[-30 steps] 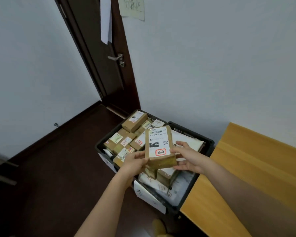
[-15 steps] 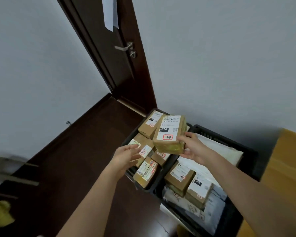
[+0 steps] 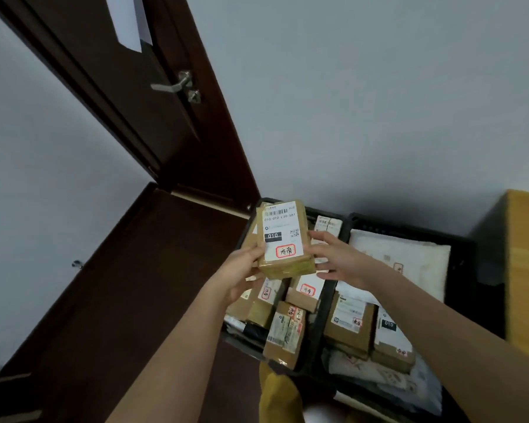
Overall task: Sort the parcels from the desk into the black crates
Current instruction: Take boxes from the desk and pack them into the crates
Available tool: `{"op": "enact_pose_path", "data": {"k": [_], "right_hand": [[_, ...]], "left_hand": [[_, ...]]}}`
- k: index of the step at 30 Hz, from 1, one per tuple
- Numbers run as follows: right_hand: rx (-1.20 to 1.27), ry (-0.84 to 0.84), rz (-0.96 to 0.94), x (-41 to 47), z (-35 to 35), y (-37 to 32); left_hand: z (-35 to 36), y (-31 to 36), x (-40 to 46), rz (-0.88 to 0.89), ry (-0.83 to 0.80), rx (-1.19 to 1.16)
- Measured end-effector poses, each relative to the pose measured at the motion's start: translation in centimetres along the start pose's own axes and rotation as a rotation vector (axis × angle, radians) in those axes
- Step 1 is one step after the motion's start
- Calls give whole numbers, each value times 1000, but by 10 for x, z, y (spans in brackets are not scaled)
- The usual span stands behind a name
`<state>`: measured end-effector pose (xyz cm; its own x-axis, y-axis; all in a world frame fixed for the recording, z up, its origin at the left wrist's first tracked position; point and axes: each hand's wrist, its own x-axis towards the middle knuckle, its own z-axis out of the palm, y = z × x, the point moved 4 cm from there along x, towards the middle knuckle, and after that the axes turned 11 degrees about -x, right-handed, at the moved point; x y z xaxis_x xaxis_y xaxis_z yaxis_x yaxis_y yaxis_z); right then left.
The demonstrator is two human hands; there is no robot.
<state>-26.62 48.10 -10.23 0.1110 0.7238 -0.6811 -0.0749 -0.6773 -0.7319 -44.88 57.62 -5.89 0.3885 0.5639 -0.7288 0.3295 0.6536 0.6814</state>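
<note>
Dark brown door [image 3: 110, 96] with a silver lever handle [image 3: 173, 85], white paper sheet [image 3: 129, 22] on it, grey wall [image 3: 364, 102], dark floor [image 3: 129, 300]

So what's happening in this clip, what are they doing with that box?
A person holds a brown parcel with a white shipping label between both hands, left hand on one side and right hand on the other. It is held above the left black crate, which already holds many small parcels. A second black crate beside it holds more, next to the wooden desk.
</note>
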Motion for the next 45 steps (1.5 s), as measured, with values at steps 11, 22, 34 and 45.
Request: {"op": "enact_pose_path", "data": {"k": [11,22,34,45], "right_hand": [[-37,166,157,63,121,-7],[-95,479,204,75,98,32],[-142,602,50,170,21,43],[-297,730,-40,204,2,58]], "left_hand": [[-118,3,77,-144,-52,222],[-73,-24,130,-190,-185,312],[-8,-4,235,153,-160,404],[-2,-23,290,175,-145,373]]}}
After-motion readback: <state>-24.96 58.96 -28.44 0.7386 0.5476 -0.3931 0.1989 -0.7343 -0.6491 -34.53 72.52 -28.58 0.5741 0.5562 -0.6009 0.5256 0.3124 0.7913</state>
